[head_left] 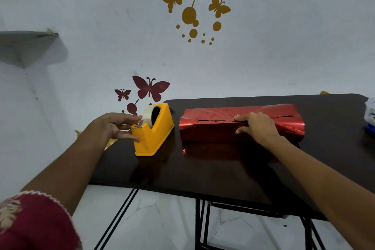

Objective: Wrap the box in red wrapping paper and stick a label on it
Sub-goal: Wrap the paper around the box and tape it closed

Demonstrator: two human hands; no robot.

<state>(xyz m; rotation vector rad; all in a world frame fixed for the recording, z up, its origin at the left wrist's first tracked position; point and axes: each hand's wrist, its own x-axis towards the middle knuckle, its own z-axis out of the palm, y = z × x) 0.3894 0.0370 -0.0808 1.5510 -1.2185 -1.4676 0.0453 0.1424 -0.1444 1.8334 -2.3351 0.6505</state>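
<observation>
1. Box [213,128], sheathed in red wrapping paper [280,111], lies on the worktop [203,168] near the tape dispenser [154,138].
2. Right hand [257,124]: flat, fingers straight, pressing the top seam.
3. Left hand [115,124]: fingers extended at the dispenser's cutter; whether they pinch tape cannot be told.
4. Step: securing the seam. Next, probably: draw tape, tear it off, bridge the gap.
</observation>
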